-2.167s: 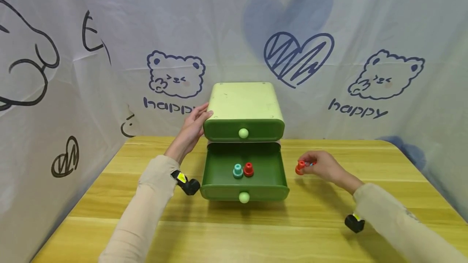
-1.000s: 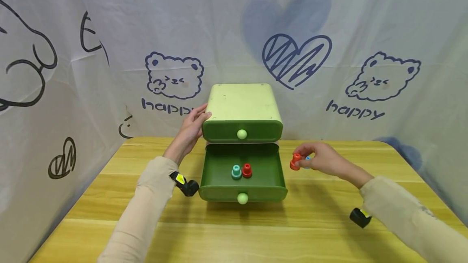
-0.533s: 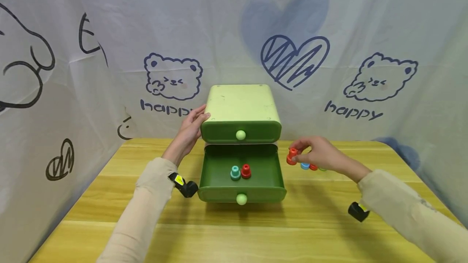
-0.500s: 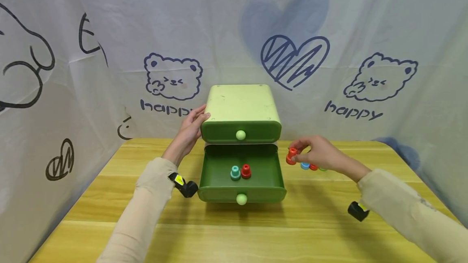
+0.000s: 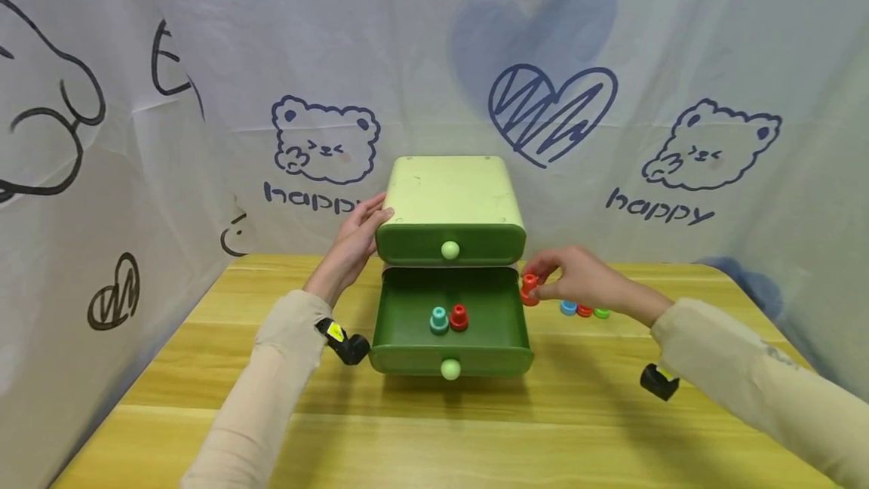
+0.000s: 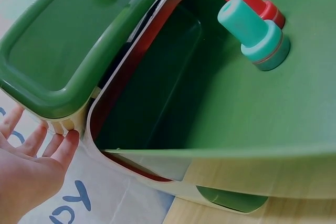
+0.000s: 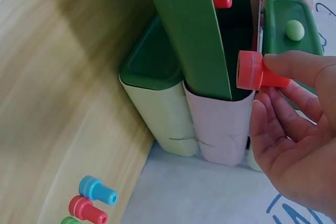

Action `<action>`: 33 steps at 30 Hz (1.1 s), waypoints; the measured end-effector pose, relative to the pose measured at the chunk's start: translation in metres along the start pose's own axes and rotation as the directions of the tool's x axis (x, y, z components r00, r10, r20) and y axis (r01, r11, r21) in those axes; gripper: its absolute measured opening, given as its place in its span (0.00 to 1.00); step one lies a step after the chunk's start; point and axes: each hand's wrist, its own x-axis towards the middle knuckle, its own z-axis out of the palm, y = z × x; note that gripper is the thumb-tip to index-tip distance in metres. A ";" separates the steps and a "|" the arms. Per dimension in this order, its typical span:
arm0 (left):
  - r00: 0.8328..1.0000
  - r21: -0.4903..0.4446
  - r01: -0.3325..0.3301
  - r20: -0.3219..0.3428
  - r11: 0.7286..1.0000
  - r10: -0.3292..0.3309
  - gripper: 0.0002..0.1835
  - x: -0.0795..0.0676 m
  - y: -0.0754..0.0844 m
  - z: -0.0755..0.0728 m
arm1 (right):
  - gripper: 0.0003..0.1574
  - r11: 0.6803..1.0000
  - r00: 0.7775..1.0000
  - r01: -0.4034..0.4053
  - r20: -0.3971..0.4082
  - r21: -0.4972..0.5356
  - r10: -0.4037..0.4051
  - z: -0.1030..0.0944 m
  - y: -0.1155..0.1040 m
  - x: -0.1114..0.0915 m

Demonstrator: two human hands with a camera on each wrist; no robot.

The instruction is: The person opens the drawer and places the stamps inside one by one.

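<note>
My right hand [image 5: 577,278] pinches a red toy stamp [image 5: 529,290] between thumb and fingers, at the right wall of a pulled-out green drawer [image 5: 407,300]. In the right wrist view, the wide base of this stamp [image 7: 251,70] faces away from my palm. Standing upright side by side in the drawer are a teal stamp [image 5: 439,321] and another red stamp [image 5: 459,318]. My left hand [image 5: 351,247] rests against the left side of the pale-yellow top unit [image 5: 451,191], fingers extended along it in the left wrist view.
Right of the drawers, a blue stamp [image 5: 568,308], a red stamp [image 5: 584,310] and a green stamp [image 5: 601,313] stand in a row on the wooden table [image 5: 543,429]. Below the pulled-out drawer is a closed one [image 7: 155,59]. A printed cloth [image 5: 434,59] hangs behind.
My right hand has risen and moved left with the red stamp, up to the drawer's right side. The row of stamps behind it has come into view. My left hand stays on the unit.
</note>
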 end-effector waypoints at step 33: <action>1.000 0.005 -0.003 0.010 1.000 0.003 0.33 0.002 -0.001 -0.001 | 0.12 0.980 0.973 -0.029 0.230 0.197 -0.017 0.026 -0.017 0.038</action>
